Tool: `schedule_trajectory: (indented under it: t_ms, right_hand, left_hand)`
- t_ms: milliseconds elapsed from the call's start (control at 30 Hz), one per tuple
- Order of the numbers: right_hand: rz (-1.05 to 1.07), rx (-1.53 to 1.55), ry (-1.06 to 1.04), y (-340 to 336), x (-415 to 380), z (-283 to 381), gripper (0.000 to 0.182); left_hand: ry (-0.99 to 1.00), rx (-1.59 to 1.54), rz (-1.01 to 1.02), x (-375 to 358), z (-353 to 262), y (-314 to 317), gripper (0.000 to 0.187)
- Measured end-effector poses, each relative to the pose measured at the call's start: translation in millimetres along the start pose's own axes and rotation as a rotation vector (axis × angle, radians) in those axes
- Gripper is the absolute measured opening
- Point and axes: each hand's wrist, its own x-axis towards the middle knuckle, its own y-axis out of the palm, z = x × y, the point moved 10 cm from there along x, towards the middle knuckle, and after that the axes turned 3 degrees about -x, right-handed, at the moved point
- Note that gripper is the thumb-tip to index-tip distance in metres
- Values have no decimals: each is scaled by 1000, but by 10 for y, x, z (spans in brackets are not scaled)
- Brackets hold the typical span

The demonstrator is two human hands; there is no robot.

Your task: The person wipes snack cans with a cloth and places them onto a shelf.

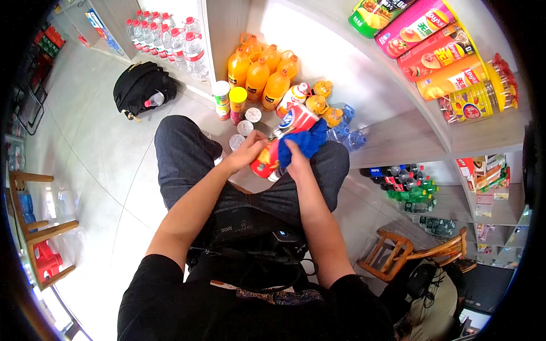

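Observation:
Above my lap, my left hand [250, 151] is closed on a red and yellow printed can [266, 161], near its lower end. My right hand [297, 159] grips a bunched blue cloth [307, 142] that lies against the can's right side. A red and white printed package [298, 118] shows just above the cloth; where it meets the can is hard to make out. Beyond my hands, on the floor by the shelf, stand a yellow-lidded can [238, 95], a green and white can [221, 91] and several white-lidded tubs [245, 128].
Large orange drink bottles [257, 77] fill the low shelf ahead, with blue-capped bottles [355, 139] to their right. Chip cans [424, 25] lie on the upper right shelf. A black backpack [139, 85] sits on the left floor; a wooden chair [389, 253] stands behind right, beside a person [429, 310].

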Motion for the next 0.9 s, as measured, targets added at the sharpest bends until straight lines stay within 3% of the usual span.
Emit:
schedule_trajectory:
  t_ms: [33,133,200,233,267,333,367,467,533,600,700,833,900]
  right_hand:
    - [14,-140,-88,58,-39,45,44]
    - [23,-484,-170,264,-184,152,44]
    - [163,-836,-304,412,-136,99,48]
    - [257,-929,-330,502,-134,25,65]
    - [268,-951,-573,631,-197,136,71]
    - [297,-1021,-433,558,-55,-83,75]
    - [288,-936,-278,449,24,-254,66]
    - [285,-914,-376,573,-74,-159,68]
    - [348,-896,-98,431,-16,-456,70]
    - [394,-905,-63,377,18,-566,90]
    - [439,-768,-133,473,-11,-456,90]
    - [383,-441,-210,637,-301,18,81]
    - [341,-361,-375,680,-441,273,78]
  left_hand:
    - [75,154,-81,36,-66,-92,51]
    - [161,90,-137,-11,-246,-90,50]
    - [223,78,-182,-97,-412,-87,54]
    - [233,97,-204,-140,-448,-82,55]
    - [244,116,-225,-159,-472,-91,57]
    - [201,12,-218,-138,-430,-172,59]
    - [195,-85,-206,-164,-453,-169,58]
    - [224,-457,-307,-108,-308,-374,54]
    - [305,-626,-321,-153,-457,-513,47]
    - [361,-708,-356,-128,-424,-755,49]
    - [378,-746,-426,-184,-469,-888,56]
    - [335,-982,-367,-198,-447,-940,64]
    - [349,-1049,-394,-173,-431,-965,64]
